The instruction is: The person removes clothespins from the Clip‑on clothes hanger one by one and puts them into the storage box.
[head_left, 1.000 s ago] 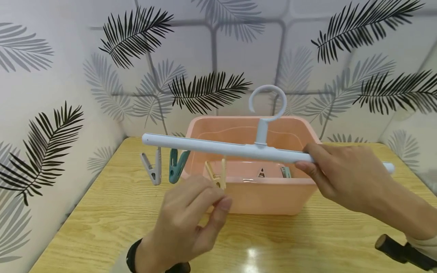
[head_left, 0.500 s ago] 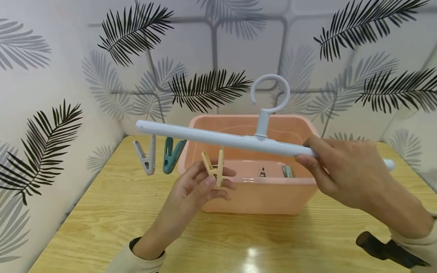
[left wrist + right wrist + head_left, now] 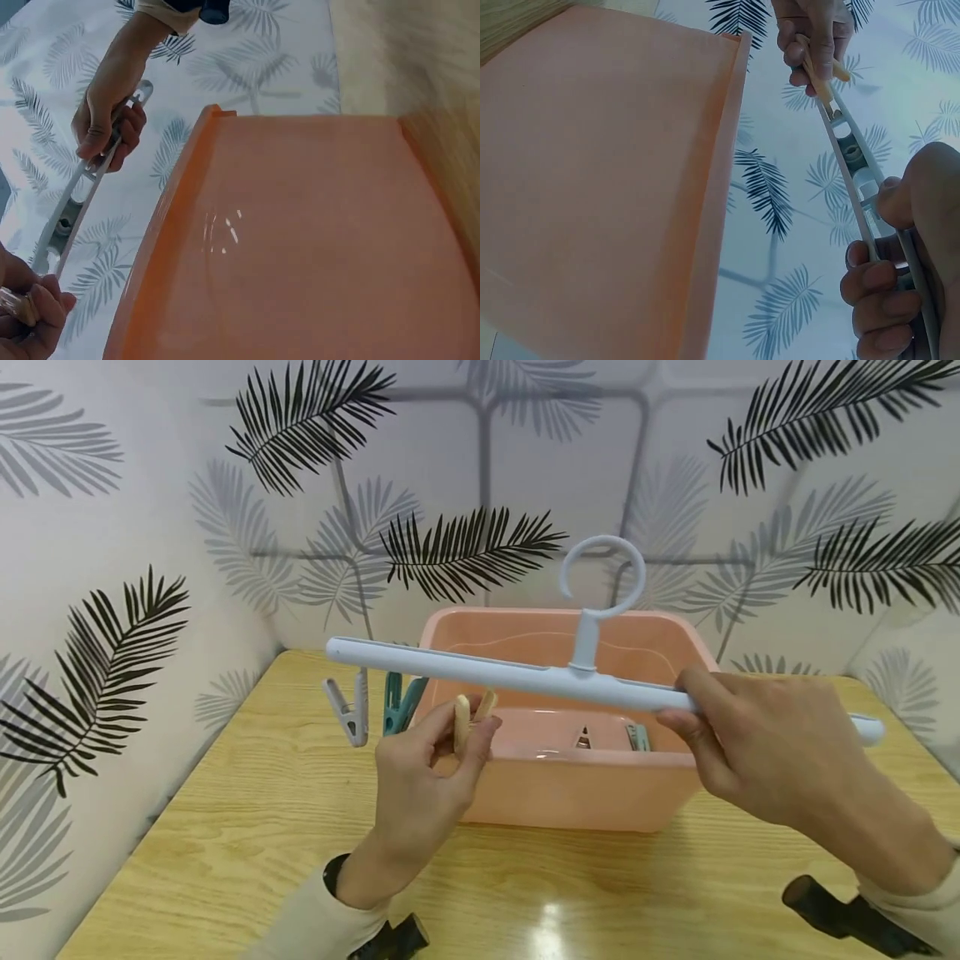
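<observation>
A light blue hanger (image 3: 487,670) with a round hook is held level above the front of a pink basin (image 3: 577,793). My right hand (image 3: 783,752) grips its right part, thumb in front. My left hand (image 3: 420,793) pinches a cream clothespin (image 3: 462,725) between thumb and fingers, just below the bar. In the right wrist view that clothespin (image 3: 821,82) is close to the hanger's underside; whether it is joined to it I cannot tell. A grey clothespin (image 3: 352,714) and a teal clothespin (image 3: 397,710) hang under the bar's left part.
Inside the basin lie a small grey-and-white clothespin (image 3: 583,739) and a pale teal clothespin (image 3: 637,737). The basin stands on a wooden table (image 3: 285,827), near a wall with a leaf pattern (image 3: 465,460). Black camera mounts (image 3: 832,906) jut from the wrists.
My left hand, fingertips together below the cream clothespin a second ago, has risen and taken hold of it, then turned it. The hanger has risen and dipped slightly.
</observation>
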`<move>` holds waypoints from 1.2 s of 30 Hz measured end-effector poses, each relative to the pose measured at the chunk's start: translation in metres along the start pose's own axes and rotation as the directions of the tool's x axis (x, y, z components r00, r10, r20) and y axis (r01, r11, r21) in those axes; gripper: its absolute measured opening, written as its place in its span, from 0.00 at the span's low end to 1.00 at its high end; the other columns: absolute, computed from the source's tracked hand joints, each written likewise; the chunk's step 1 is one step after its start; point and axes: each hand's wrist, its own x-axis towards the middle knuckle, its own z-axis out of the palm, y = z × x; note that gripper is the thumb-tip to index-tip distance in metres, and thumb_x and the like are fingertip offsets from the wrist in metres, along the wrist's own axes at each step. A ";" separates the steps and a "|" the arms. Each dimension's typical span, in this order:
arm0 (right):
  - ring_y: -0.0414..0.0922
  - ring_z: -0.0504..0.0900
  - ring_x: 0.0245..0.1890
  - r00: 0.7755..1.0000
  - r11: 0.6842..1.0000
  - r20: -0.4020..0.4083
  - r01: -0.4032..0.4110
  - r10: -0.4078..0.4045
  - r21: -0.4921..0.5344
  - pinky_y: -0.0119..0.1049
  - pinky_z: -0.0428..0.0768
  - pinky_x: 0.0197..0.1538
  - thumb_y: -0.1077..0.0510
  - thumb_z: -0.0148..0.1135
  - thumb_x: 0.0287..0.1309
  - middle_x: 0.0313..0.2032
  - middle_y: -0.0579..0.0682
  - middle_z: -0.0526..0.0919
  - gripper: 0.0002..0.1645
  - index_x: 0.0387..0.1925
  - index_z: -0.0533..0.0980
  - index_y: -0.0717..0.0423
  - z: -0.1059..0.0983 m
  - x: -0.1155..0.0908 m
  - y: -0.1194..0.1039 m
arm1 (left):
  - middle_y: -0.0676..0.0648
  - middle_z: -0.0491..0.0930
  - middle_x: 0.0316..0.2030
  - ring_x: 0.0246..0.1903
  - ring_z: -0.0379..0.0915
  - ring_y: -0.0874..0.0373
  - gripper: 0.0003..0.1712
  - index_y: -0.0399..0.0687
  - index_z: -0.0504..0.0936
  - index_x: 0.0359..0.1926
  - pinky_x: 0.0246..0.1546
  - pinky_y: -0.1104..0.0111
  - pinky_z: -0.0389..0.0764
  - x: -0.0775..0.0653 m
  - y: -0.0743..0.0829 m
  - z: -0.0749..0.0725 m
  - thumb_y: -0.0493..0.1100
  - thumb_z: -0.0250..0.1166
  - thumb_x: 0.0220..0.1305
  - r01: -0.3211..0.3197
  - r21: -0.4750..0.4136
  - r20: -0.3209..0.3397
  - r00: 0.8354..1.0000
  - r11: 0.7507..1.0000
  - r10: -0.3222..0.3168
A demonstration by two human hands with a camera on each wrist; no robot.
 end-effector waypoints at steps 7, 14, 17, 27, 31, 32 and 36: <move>0.38 0.50 0.10 0.999 0.999 -0.048 0.003 -0.006 -0.051 0.33 0.48 0.12 0.35 0.26 0.72 0.13 0.39 0.53 0.34 0.25 0.66 0.54 0.004 -0.004 0.000 | 0.48 0.67 0.15 0.15 0.63 0.62 0.07 0.32 0.75 0.30 0.15 0.77 0.66 0.005 0.010 0.003 0.27 0.66 0.56 -0.153 0.331 0.066 0.988 0.931 0.138; 0.37 0.46 0.09 0.996 0.998 -0.084 0.000 -0.006 -0.070 0.32 0.44 0.11 0.37 0.27 0.73 0.13 0.39 0.49 0.32 0.23 0.63 0.54 0.004 -0.005 -0.005 | 0.49 0.68 0.14 0.13 0.63 0.64 0.08 0.34 0.74 0.29 0.14 0.77 0.65 0.011 0.024 0.006 0.27 0.67 0.54 -0.085 0.394 0.089 0.995 0.915 0.054; 0.36 0.46 0.10 0.996 0.999 -0.088 0.000 -0.004 -0.050 0.32 0.45 0.11 0.38 0.27 0.73 0.13 0.39 0.49 0.31 0.22 0.62 0.54 0.006 -0.004 -0.005 | 0.47 0.70 0.16 0.14 0.64 0.62 0.09 0.31 0.76 0.34 0.14 0.74 0.67 0.012 0.021 0.008 0.25 0.68 0.52 -0.170 0.461 0.065 0.985 0.871 0.158; 0.36 0.45 0.09 0.993 0.999 -0.108 0.038 -0.041 -0.035 0.33 0.44 0.10 0.39 0.28 0.73 0.12 0.39 0.49 0.31 0.21 0.62 0.53 0.016 0.004 0.001 | 0.42 0.79 0.22 0.16 0.74 0.57 0.18 0.26 0.79 0.43 0.16 0.70 0.76 0.012 0.016 0.005 0.24 0.70 0.49 -0.222 0.562 0.050 0.971 0.797 0.236; 0.37 0.45 0.09 0.988 0.998 -0.146 0.052 -0.058 -0.048 0.33 0.44 0.10 0.40 0.29 0.73 0.13 0.40 0.49 0.31 0.21 0.62 0.55 0.017 0.006 0.002 | 0.43 0.80 0.21 0.18 0.79 0.57 0.16 0.26 0.80 0.42 0.18 0.69 0.78 0.014 0.017 0.001 0.26 0.70 0.50 -0.203 0.544 0.057 0.977 0.814 0.205; 0.37 0.45 0.09 0.986 0.997 -0.154 0.056 -0.063 -0.050 0.33 0.44 0.11 0.40 0.29 0.73 0.13 0.41 0.49 0.31 0.21 0.61 0.55 0.017 0.006 0.003 | 0.43 0.81 0.21 0.19 0.80 0.56 0.15 0.27 0.80 0.41 0.18 0.69 0.79 0.014 0.017 0.001 0.27 0.70 0.50 -0.196 0.546 0.056 0.979 0.814 0.198; 0.37 0.45 0.09 0.984 0.996 -0.163 0.069 -0.077 -0.052 0.33 0.44 0.11 0.41 0.30 0.73 0.13 0.41 0.48 0.30 0.21 0.61 0.55 0.018 0.006 0.004 | 0.44 0.81 0.20 0.19 0.80 0.57 0.11 0.30 0.81 0.35 0.17 0.69 0.78 0.013 0.018 -0.001 0.29 0.72 0.49 -0.173 0.557 0.057 0.984 0.812 0.171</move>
